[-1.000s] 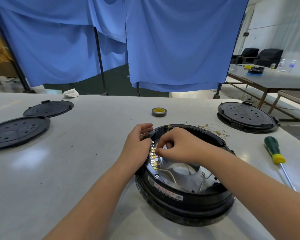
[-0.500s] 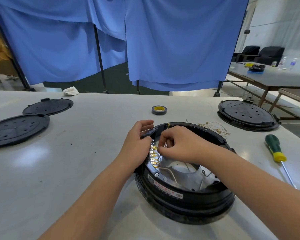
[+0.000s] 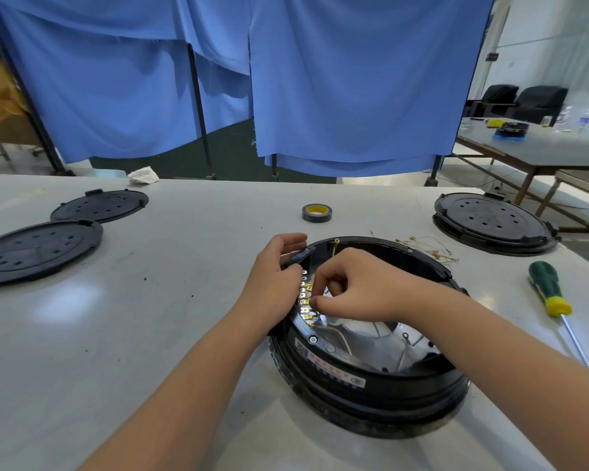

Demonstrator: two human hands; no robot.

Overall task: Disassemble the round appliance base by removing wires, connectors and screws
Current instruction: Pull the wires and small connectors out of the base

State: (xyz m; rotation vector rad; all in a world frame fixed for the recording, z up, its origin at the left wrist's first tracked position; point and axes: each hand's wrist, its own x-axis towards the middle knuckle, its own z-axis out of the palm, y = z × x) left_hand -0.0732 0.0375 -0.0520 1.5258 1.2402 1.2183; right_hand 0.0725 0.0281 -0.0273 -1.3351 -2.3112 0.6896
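The round black appliance base (image 3: 371, 382) lies open on the white table (image 3: 150, 334), with a metal inner shell and thin wires inside. A row of brass connectors (image 3: 306, 300) runs along its left inner rim. My left hand (image 3: 272, 283) grips the base's left rim, fingers curled over the edge. My right hand (image 3: 351, 287) reaches inside, its thumb and forefinger pinching one of the brass connectors. A single brass terminal (image 3: 336, 241) stands at the far rim.
Several loose wires (image 3: 425, 248) lie behind the base. A green and yellow screwdriver (image 3: 551, 294) lies at right. A tape roll (image 3: 317, 213) sits mid-table. Black round covers lie at left (image 3: 38, 249), far left (image 3: 99, 205) and far right (image 3: 493, 222).
The view has shifted slightly. My right hand's fingertips have crept a little down the connector row; my left hand stays on the rim.
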